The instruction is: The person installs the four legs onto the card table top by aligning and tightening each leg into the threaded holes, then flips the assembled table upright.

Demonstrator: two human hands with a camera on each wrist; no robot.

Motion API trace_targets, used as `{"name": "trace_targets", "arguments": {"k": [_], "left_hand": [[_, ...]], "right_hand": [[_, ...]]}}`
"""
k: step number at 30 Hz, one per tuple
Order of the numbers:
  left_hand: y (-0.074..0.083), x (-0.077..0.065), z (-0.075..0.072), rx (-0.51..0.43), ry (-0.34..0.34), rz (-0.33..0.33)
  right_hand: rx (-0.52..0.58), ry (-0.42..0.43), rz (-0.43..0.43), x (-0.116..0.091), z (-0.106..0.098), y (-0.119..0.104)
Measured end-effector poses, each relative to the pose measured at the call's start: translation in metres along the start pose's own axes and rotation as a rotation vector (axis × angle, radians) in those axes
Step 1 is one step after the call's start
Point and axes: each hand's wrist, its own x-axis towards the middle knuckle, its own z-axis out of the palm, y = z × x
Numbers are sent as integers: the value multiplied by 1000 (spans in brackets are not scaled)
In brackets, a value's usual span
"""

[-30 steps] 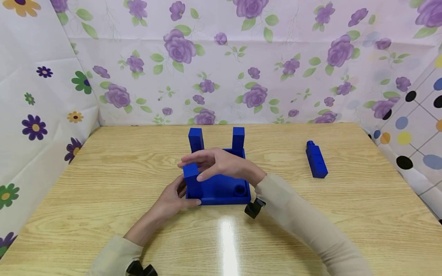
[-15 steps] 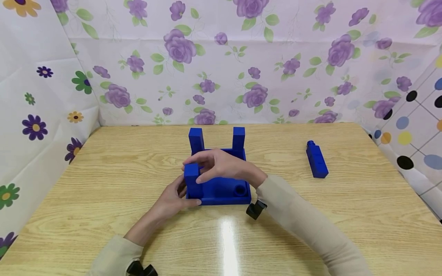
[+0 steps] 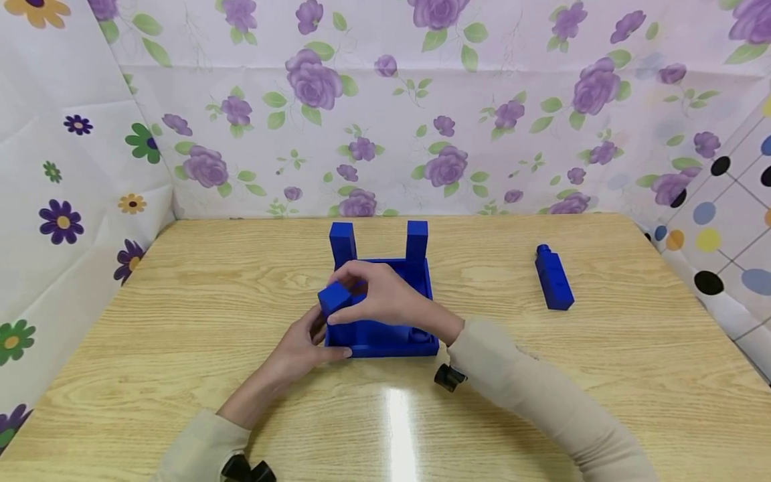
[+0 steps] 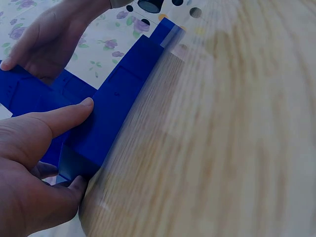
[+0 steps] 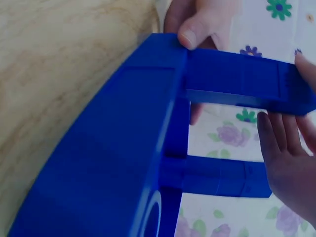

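Note:
An upside-down blue table-like piece, a shallow tray-shaped top [image 3: 394, 350] with square legs, lies on the wooden table. At its near left corner stands a blue leg [image 3: 334, 298], its upper end turned askew to the tray's sides. My right hand [image 3: 388, 294] pinches that leg near its top between thumb and fingers, clearest in the right wrist view. My left hand [image 3: 301, 345] grips the same corner of the top, thumb on the front wall, as the left wrist view shows. A round socket [image 5: 154, 219] sits at the near right corner, partly in shadow.
Two more blue legs, a back left leg [image 3: 343, 242] and a back right leg [image 3: 417, 241], stand upright at the far corners. A loose blue leg [image 3: 554, 281] with a round threaded-looking end lies on the right of the wooden table [image 3: 241, 268]. Flowered cloth hangs behind.
The near left leg has turned about its upright axis, its top now askew. My right hand has closed onto it and rotated with it. My left hand has stayed in place.

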Motion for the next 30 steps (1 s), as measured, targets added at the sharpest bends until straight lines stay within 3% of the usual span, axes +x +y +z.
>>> {"name": "trace_targets", "arguments": {"k": [7, 15, 24, 30], "left_hand": [[1, 0, 0, -2, -9, -2], [3, 1, 1, -3, 2, -9], [3, -1, 1, 0, 3, -4], [1, -1, 1, -3, 2, 3]], "right_hand": [[-136, 145, -21, -4, 11, -5], [-188, 199, -33, -3, 19, -8], [-197, 193, -21, -3, 23, -11], [-118, 62, 43, -5, 19, -14]]}}
